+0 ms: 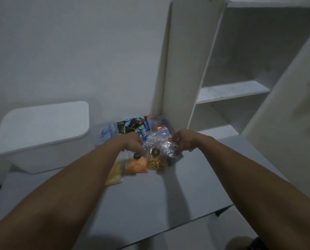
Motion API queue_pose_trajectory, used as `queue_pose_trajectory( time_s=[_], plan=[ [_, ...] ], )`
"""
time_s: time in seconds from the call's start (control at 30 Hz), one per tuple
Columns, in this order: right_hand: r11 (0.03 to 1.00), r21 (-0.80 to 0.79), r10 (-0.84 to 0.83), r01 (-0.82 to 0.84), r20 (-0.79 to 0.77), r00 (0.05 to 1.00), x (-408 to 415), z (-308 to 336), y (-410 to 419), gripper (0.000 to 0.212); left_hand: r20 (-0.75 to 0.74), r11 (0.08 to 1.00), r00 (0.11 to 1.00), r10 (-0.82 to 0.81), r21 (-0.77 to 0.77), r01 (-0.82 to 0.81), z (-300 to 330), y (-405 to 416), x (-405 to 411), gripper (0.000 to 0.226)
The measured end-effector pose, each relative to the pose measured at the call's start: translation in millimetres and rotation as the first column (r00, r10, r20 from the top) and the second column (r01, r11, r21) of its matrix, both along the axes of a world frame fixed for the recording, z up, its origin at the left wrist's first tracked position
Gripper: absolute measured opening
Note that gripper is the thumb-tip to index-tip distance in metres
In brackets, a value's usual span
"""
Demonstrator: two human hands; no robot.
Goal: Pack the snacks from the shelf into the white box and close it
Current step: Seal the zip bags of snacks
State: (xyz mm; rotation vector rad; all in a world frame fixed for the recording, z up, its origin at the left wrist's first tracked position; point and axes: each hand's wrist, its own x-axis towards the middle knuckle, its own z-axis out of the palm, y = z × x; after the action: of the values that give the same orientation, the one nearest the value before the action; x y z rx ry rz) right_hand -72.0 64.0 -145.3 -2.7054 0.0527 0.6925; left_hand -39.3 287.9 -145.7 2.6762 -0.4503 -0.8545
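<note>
Head view, dim and somewhat blurred, takes in a plain wall [69,51] filling the upper left and a tall white shelf unit [183,69] rising at the right, its bare boards [231,91] stepping back into shadow. Below them spreads a flat grey surface [141,204], and beside its left edge stands the white box [40,130], its top a pale rounded rectangle; whether that top is a lid or an open rim cannot be told. Both bare forearms reach forward across the surface toward its far edge, where the snacks lie heaped against the foot of the shelf upright. Among them are a crinkled clear bag [161,141], dark and blue wrappers [134,126] behind it, a packet of yellow pieces [156,162], an orange packet [138,166] and a pale packet [115,175] nearest the viewer. The left hand [132,143] curls downward over the orange packet's top, fingers closed, though what it pinches is hidden. The right hand [182,141] is bent at the clear bag's right side, fingers closed on the crinkled plastic. White box sits well apart from both hands, to their left.
</note>
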Motion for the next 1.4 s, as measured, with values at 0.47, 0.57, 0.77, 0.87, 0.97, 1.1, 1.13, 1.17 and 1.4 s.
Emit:
queue_pose_trajectory(
  time_s=[0.47, 0.57, 0.77, 0.87, 0.97, 1.1, 1.13, 1.17, 1.4],
  plan=[
    [0.962, 0.111, 0.257, -0.250, -0.053, 0.965, 105.0, -56.8, 57.9, 0.067, -0.053, 0.905, 0.904, 0.425, 0.026, -0.424, -58.8, 67.1, 38.2, 0.037],
    [0.946, 0.138, 0.301, -0.292, -0.052, 0.952, 120.5, -73.4, 74.7, 0.057, -0.067, 0.829, 0.826, 0.559, 0.051, -0.557, -72.4, 76.8, 39.1, 0.050],
    [0.912, 0.251, 0.356, -0.325, -0.085, 0.931, 134.8, -100.4, 104.3, 0.043, -0.033, 0.675, 0.675, 0.737, 0.013, -0.737, -94.3, 87.9, 33.5, 0.064],
    [0.901, 0.326, 0.346, -0.288, -0.137, 0.928, 134.3, -114.2, 121.7, 0.027, -0.088, 0.602, 0.602, 0.793, -0.034, -0.798, -103.7, 93.5, 30.6, 0.077],
    [0.895, 0.365, 0.336, -0.255, -0.179, 0.925, 132.3, -129.5, 135.8, 0.028, -0.171, 0.504, 0.514, 0.840, -0.103, -0.858, -112.1, 100.1, 30.9, 0.084],
    [0.876, 0.482, 0.204, -0.025, -0.324, 0.924, 126.3, -140.7, 144.3, 0.018, -0.261, 0.410, 0.443, 0.858, -0.170, -0.896, -118.8, 109.4, 35.4, 0.073],
    [0.859, 0.510, 0.171, 0.037, -0.353, 0.920, 125.4, -140.4, 145.7, 0.017, -0.289, 0.381, 0.423, 0.859, -0.191, -0.905, -121.5, 112.0, 36.5, 0.071],
    [0.837, 0.540, 0.139, 0.087, -0.364, 0.921, 125.8, -141.3, 147.3, 0.020, -0.314, 0.355, 0.405, 0.858, -0.207, -0.912, -124.6, 115.2, 37.5, 0.071],
    [0.736, 0.600, -0.131, 0.314, -0.329, 0.935, 117.6, -143.1, 161.0, 0.016, -0.469, 0.201, 0.319, 0.824, -0.284, -0.937, -128.6, 134.6, 40.8, 0.029]
  ],
)
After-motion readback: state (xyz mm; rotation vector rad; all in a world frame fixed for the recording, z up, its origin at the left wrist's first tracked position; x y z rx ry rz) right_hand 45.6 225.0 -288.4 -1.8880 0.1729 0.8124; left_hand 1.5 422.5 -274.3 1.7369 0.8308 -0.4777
